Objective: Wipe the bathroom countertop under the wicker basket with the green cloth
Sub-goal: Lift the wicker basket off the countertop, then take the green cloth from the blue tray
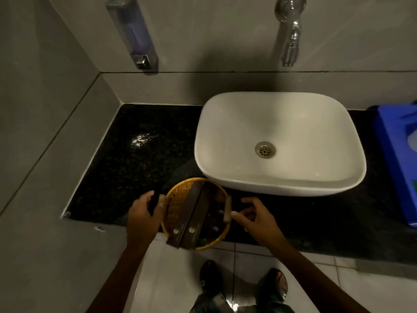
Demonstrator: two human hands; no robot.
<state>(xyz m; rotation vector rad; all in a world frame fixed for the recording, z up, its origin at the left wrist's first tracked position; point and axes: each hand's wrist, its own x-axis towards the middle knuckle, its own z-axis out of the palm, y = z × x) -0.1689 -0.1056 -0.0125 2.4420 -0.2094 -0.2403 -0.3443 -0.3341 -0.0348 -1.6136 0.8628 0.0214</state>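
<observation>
With the wicker basket [196, 213] sitting at the front edge of the dark worktop [126, 159], just left of the white basin [277, 143] and partly overhanging the floor side, the step in hand appears to be handling the basket by its two side handles, either to lift it clear or to set it down; which of the two cannot be told.

The left hand [142, 218] is curled against the left handle, fingers bent round something dark; whether it has a firm hold of the handle is not clear. The right hand [252, 219] is loosely open beside the right handle, thumb and fingertips close to it, with no closed hold visible.

Recommended procedure: take both handles evenly and keep the basket level, because the long brown boxes [187, 220] inside project beyond the rim toward the person and could tip out. Move the basket over the bare worktop at left, not over the floor. Keep clear of the basin rim on the right.

The green cloth cannot be identified with certainty; only a small green patch shows at the basket's near rim. The worktop surface beneath the basket is hidden. The small items under the boxes are too dark to identify. A blue object [397, 163] at right is cut off by the frame.
</observation>
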